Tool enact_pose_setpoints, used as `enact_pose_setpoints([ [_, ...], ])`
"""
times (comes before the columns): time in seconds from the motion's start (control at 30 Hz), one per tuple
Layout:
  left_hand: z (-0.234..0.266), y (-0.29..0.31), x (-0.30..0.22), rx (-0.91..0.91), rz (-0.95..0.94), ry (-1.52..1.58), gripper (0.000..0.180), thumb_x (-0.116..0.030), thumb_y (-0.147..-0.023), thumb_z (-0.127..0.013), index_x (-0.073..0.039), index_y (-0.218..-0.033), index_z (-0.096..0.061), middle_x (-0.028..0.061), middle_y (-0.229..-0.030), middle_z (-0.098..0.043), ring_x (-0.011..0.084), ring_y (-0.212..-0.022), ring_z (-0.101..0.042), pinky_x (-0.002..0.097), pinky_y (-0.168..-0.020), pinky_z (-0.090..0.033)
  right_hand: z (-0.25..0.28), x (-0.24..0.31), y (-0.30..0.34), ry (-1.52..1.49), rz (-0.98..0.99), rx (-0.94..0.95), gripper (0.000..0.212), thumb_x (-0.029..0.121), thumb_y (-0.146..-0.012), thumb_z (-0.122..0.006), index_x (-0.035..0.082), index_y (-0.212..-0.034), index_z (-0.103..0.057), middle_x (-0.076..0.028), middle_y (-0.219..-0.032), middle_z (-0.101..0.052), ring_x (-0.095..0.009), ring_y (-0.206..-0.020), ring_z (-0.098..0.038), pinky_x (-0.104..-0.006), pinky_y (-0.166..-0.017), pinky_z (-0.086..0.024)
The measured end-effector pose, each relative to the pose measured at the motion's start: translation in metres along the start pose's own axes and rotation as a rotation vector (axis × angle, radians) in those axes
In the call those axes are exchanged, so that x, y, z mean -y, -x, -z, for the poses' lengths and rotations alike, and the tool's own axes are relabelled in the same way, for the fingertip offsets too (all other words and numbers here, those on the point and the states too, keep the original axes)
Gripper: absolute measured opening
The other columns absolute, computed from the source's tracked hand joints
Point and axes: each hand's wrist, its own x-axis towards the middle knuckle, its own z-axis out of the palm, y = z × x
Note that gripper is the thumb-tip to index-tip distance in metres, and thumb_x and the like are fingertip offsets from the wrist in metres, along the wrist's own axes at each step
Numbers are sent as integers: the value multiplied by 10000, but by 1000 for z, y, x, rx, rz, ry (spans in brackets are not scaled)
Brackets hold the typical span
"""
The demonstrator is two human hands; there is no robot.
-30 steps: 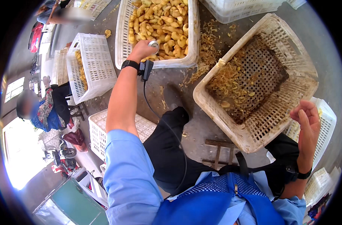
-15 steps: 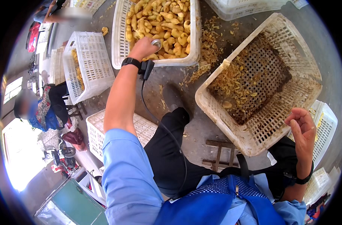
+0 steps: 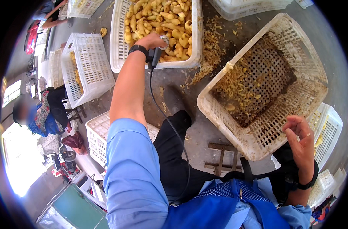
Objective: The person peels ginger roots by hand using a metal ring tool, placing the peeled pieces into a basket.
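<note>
At the upper left, my left hand (image 3: 152,40) reaches over a white plastic crate (image 3: 117,42) heaped with knobbly yellow ginger (image 3: 173,27). Its fingers close on a small round metal tool (image 3: 164,42), ring-like in outline, which sits right against the ginger; the exact kind is hard to make out. My right hand (image 3: 301,139) hovers at the lower right, beside the near rim of a dirty white crate (image 3: 258,152). Its fingers are loosely bent and a little apart, with nothing visible in them. Brown-yellow peelings (image 3: 235,84) lie in that tilted crate.
A wooden stool (image 3: 221,156) stands below the dirty crate. More peelings (image 3: 209,57) litter the floor between both crates. White crates (image 3: 88,66) stand at left, and another (image 3: 330,129) at right. A black cable (image 3: 170,126) runs from my left wrist. A seated person (image 3: 44,110) is at far left.
My left hand has shifted slightly right over the ginger with the metal tool and turned a little. My right hand has moved slightly left and down. The view has shifted a little.
</note>
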Motion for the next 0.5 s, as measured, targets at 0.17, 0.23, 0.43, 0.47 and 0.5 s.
enact_pose_setpoints([
  [0.17,-6,2,7,-37,-5,143,400,-389,-729,-732,-76,-978,-723,50,-853,-706,135,-719,-663,292,-486,-373,-1,4,3,25,26,-9,286,-8,-883,-604,-3,-1169,-606,-23,-922,-622,-91,-830,-572,-247,-787,-475],
  [0.23,-10,4,8,-48,4,231,425,-386,-706,-724,-17,-912,-676,73,-792,-642,203,-685,-578,319,-636,-469,-1,4,4,38,30,-13,284,-11,-879,-605,-1,-1163,-608,-26,-915,-626,-94,-827,-578,-249,-785,-477],
  [0.43,-13,4,13,-112,33,195,389,-380,-718,-723,-11,-834,-675,77,-718,-636,205,-603,-569,320,-571,-462,-4,8,6,87,40,23,272,0,-865,-614,0,-1137,-615,-43,-892,-638,-115,-815,-602,-260,-782,-485],
  [0.47,-13,4,12,-121,43,169,381,-370,-720,-724,-6,-824,-675,81,-709,-638,206,-589,-571,321,-560,-461,-4,9,6,106,40,32,270,2,-863,-615,-1,-1133,-615,-46,-888,-639,-120,-813,-606,-263,-783,-487],
  [0.5,-12,5,12,-129,53,143,373,-360,-722,-726,-1,-813,-675,85,-699,-640,206,-574,-572,322,-548,-459,-5,9,6,111,44,34,272,5,-861,-616,-1,-1132,-615,-49,-886,-640,-124,-814,-609,-266,-784,-489],
])
